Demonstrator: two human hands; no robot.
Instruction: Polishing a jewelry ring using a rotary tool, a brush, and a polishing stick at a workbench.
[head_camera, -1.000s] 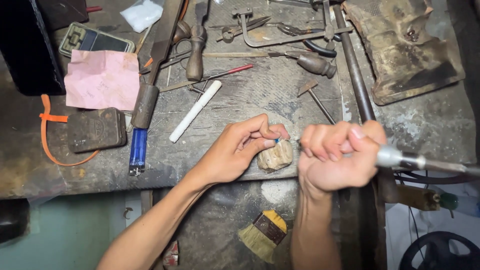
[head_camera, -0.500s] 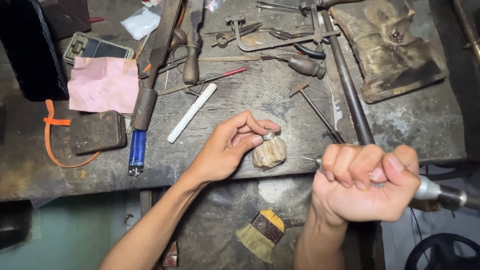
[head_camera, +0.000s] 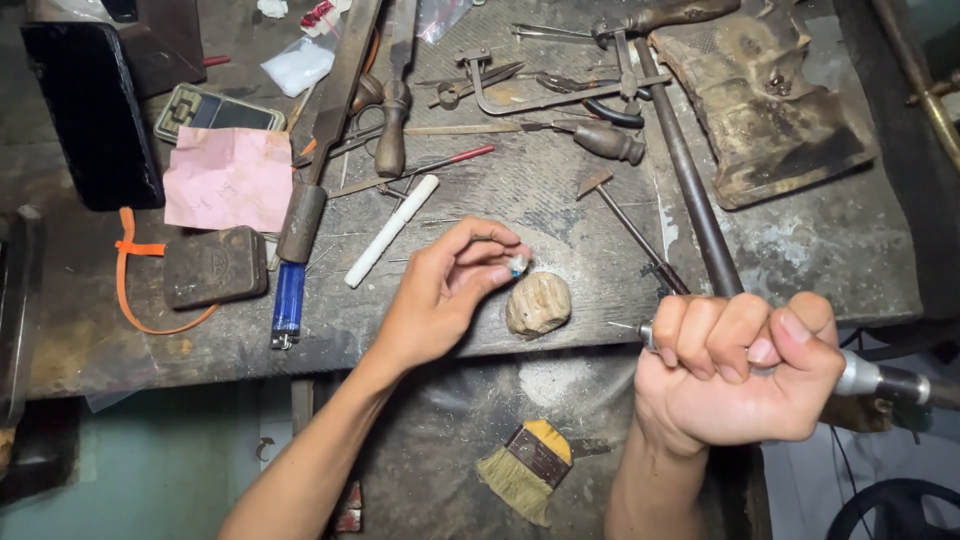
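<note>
Head view: left hand (head_camera: 440, 295) lifted off block (head_camera: 538, 303).

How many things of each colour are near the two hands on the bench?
White: 1, the white stick
Blue: 1, the blue lighter
Pink: 1, the pink paper
Orange: 1, the orange strap
Yellow: 1, the yellow brush
Total: 5

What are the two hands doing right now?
Left hand: closed, pinching a tiny pale blue-and-white piece at its fingertips.
Right hand: closed in a fist around a silver metal rotary handpiece.
</note>
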